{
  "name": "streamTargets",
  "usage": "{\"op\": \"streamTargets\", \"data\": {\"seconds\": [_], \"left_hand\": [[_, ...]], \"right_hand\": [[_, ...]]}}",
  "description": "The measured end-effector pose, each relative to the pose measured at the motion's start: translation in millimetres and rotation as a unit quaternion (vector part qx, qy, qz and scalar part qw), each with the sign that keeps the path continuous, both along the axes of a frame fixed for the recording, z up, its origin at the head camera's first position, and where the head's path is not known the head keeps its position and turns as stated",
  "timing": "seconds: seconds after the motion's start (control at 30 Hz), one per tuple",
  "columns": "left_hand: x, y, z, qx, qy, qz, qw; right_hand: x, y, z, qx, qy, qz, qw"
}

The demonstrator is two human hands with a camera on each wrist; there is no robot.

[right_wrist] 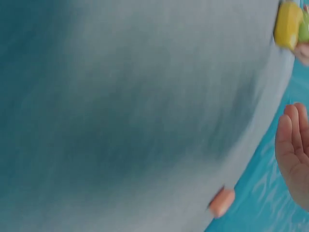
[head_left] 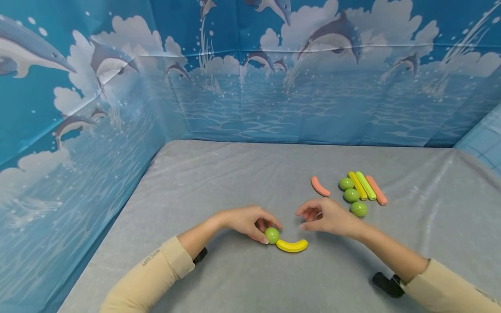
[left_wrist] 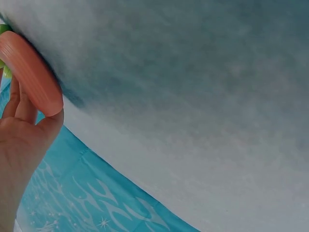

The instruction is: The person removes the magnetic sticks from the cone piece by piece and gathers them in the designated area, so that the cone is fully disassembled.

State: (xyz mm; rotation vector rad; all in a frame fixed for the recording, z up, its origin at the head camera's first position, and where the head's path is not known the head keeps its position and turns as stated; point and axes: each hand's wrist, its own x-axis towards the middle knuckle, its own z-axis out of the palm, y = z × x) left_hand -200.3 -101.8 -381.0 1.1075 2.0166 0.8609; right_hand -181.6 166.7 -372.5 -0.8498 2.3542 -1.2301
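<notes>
My left hand (head_left: pixel 250 221) holds a shiny green ball (head_left: pixel 272 235) between thumb and fingers, low over the grey cloth. The ball meets the left end of a yellow curved piece (head_left: pixel 292 246), which bows toward me. In the left wrist view, a coral curved piece (left_wrist: pixel 34 75) lies across the fingers and thumb, with a bit of green behind it. To the right, my right hand (head_left: pixel 328 217) hovers with loosely bent fingers and holds nothing. Beyond its fingers lies a coral curved piece (head_left: pixel 320 187).
Right of centre, three green balls (head_left: pixel 351 195) form a line beside straight sticks: yellow (head_left: pixel 358 186), lime (head_left: pixel 365 186) and coral (head_left: pixel 376 190). A grey cloth (head_left: pixel 219 174) covers the table. Blue dolphin-print curtains (head_left: pixel 242 100) stand behind and at the left.
</notes>
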Motion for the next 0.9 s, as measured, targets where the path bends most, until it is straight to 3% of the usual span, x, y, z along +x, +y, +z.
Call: {"op": "streamTargets", "data": {"seconds": [0.17, 0.33, 0.9], "left_hand": [[2.2, -0.9, -0.7, 0.006, -0.010, 0.003, 0.9999], [3.6, -1.4, -3.3, 0.016, -0.020, 0.012, 0.9996], [3.1, -2.6, -7.8, 0.032, -0.023, 0.031, 0.9988]], "right_hand": [[4.0, -20.3, -10.9, 0.001, -0.036, 0.058, 0.998], [9.4, -31.2, -17.9, 0.005, -0.059, 0.080, 0.995], [14.6, -40.5, -18.5, 0.023, -0.022, 0.119, 0.992]]}}
